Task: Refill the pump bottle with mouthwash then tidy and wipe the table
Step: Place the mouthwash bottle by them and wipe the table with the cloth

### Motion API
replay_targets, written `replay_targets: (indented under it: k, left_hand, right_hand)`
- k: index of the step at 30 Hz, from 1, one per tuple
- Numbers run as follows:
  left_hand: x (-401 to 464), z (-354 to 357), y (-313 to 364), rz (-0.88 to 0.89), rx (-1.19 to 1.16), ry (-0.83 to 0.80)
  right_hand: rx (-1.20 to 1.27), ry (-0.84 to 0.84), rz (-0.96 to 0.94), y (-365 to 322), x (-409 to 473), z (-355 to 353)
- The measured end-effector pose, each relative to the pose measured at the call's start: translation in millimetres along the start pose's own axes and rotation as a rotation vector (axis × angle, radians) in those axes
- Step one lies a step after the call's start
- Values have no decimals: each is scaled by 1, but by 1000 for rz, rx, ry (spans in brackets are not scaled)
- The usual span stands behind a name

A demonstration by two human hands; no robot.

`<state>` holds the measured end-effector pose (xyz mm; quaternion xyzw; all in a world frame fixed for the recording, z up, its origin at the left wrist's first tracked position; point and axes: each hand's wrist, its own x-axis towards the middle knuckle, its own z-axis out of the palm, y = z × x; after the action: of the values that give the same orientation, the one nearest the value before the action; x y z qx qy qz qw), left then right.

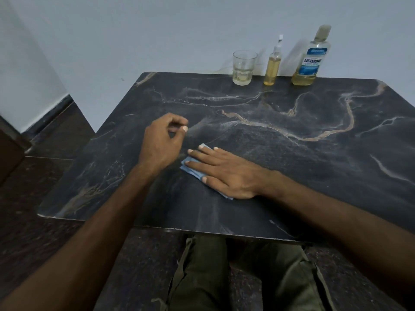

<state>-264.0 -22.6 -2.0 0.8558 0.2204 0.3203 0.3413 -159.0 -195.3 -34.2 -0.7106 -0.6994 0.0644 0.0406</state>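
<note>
A: Right, item one, the cloth?

B: Blue cloth [193,169], folded, lying flat on the dark marbled table [292,167], a little toward 7 o'clock from the table's centre. The right hand [226,173] presses on it, palm down, fingers straight and slightly spread, thumb alongside. Cloth edges show past the fingertips at 10 o'clock and under the heel of the hand at 5 o'clock.

A: Item two, the other hand?

B: Left hand [162,140], at 10 o'clock of the cloth, just beside the right hand's fingertips. Fingers loosely curled, thumb tip close to the forefinger, nothing visible between them. Whether it rests on the table or is held just above it, I cannot tell.

A: Item three, the containers?

B: Three in a row along the far edge, at 12 to 1 o'clock of the table, well apart from both hands. Leftmost: clear glass tumbler [243,68], a little pale liquid at the bottom. Middle: slim pump bottle [272,68], upright, amber liquid up to its shoulder, white pump top on. Rightmost: mouthwash bottle [313,59], labelled Listerine, capped, upright, yellowish liquid low in its base.

A: Anything else?

B: Olive trousers [242,272] below the near edge, at 6 o'clock. Pale wall [157,34] behind the row.
</note>
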Motion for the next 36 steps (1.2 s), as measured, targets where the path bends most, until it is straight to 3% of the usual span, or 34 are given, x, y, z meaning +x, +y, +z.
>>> replay_targets:
  k: [8, 15, 23, 29, 36]
  left_hand:
    - [7, -7, -21, -86, -29, 75]
    - [8, -13, -32, -113, 6, 76]
    - [2, -16, -32, -123, -47, 79]
    - [10, -13, -27, -115, -100, 90]
    - [21, -18, -30, -118, -109, 115]
  right_hand:
    - [-44, -33, -56, 3, 77, -5]
    - [-38, 11, 220, 45, 90, -17]
    - [4, 31, 455, 88, 17, -21]
    - [41, 31, 389, 63, -22, -12]
    - [46, -35, 85, 4, 22, -11]
